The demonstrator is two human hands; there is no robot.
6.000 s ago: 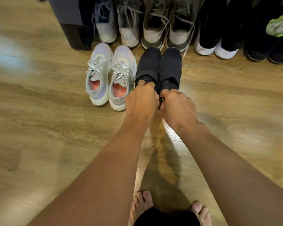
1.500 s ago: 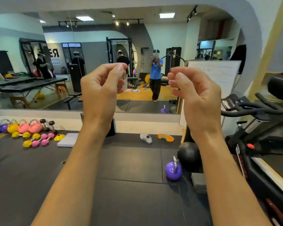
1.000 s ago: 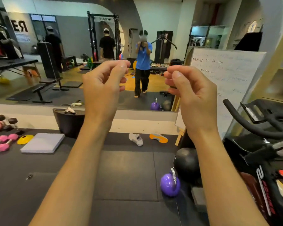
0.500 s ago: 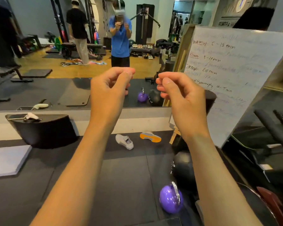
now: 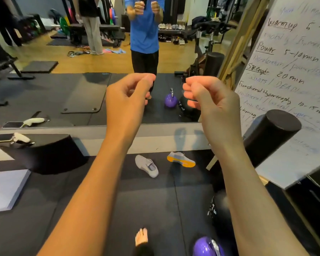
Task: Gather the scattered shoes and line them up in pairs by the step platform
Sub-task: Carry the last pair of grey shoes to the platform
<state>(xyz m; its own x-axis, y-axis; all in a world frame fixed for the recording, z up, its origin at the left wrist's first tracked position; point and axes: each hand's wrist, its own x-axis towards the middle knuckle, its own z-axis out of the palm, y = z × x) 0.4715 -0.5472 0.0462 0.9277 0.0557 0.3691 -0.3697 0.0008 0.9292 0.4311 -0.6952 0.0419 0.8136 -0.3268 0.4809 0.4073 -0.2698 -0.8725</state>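
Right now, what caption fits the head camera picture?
Left grip and right grip curled before the mirror; grey shoe and orange-soled shoe lie apart on the mat.

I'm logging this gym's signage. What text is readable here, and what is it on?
All handwritten on the whiteboard:
"Warmup 5 - 1", cut off at the frame edge
"Power 5-10 min"
"Strenght 20 min"
"Functional Hypertrophy 10-15 min"
Fainter lines between these: too blurred to read.
On the black ball: "7", the rest blurred.
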